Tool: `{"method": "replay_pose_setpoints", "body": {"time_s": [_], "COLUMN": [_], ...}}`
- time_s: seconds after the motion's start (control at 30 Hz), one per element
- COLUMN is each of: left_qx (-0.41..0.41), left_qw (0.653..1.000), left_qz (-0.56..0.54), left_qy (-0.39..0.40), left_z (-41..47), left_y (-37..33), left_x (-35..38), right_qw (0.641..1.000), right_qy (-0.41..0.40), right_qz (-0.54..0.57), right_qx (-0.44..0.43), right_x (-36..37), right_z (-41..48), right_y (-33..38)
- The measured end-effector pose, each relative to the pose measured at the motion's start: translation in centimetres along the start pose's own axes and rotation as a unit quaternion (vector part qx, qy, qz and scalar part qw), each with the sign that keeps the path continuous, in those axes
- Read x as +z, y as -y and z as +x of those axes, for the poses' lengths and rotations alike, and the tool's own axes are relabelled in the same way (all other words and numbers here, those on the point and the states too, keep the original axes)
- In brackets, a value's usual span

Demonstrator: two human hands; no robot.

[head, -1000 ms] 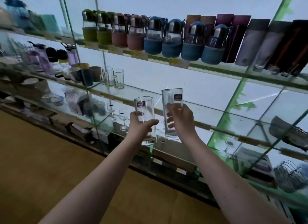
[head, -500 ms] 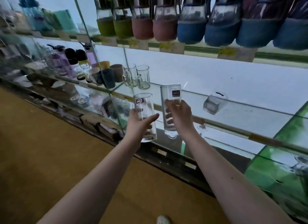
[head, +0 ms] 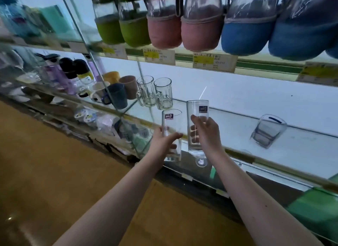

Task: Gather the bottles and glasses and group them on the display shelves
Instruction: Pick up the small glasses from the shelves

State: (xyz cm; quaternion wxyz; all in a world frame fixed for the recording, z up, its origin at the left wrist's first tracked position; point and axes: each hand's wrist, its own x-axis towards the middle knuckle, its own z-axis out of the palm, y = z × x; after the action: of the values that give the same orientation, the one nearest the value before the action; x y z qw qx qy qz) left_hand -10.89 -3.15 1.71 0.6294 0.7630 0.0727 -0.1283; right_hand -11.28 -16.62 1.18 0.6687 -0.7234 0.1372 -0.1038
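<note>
Both forearms reach forward and up toward the glass shelf (head: 237, 152). The left hand (head: 161, 142) wraps thumb and fingers round a shorter clear straight-sided tumbler with a dark sticker (head: 172, 134). The right hand (head: 207, 134) grips a taller clear straight-sided tumbler with a dark sticker (head: 197, 117) at mid-height. The tumblers stand upright, just beside each other, at the shelf's front edge. Two clear handled glass mugs (head: 154, 93) stand above-left of the hands; a squat square clear glass (head: 268, 130) sits well right.
</note>
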Motion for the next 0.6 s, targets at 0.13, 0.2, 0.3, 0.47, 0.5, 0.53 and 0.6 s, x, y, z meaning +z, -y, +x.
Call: {"method": "replay_pose_setpoints", "body": {"time_s": [0.13, 0.2, 0.3, 0.47, 0.5, 0.53, 0.6], "left_qx": [-0.001, 0.007, 0.008, 0.052, 0.06, 0.07, 0.086], "left_qw": [1.0, 0.999, 0.998, 0.995, 0.994, 0.993, 0.991], "left_qz": [0.014, 0.017, 0.021, 0.055, 0.056, 0.056, 0.052], "left_qy": [0.022, 0.04, 0.054, 0.073, 0.071, 0.083, 0.089], "left_z": [2.4, 4.3, 6.9, 11.0, 11.5, 12.6, 13.5], "left_y": [-0.1, -0.6, -1.6, -2.9, -2.9, -3.1, -2.9], "left_x": [-0.2, -0.6, -1.2, -2.0, -2.0, -2.0, -1.7], "right_qw": [1.0, 0.999, 0.997, 0.99, 0.988, 0.985, 0.981], "right_qy": [-0.02, -0.038, -0.064, -0.128, -0.138, -0.159, -0.183], "right_qz": [-0.008, -0.013, -0.03, -0.056, -0.062, -0.065, -0.069], "right_qx": [0.007, 0.005, 0.015, 0.017, 0.017, 0.015, 0.008], "right_x": [0.2, 0.6, 1.3, 3.3, 3.5, 3.8, 4.1], "right_z": [1.4, 2.2, 3.3, 5.3, 5.5, 6.0, 6.3], "right_y": [-0.5, -0.6, -0.2, 1.3, 1.4, 1.4, 1.4]}}
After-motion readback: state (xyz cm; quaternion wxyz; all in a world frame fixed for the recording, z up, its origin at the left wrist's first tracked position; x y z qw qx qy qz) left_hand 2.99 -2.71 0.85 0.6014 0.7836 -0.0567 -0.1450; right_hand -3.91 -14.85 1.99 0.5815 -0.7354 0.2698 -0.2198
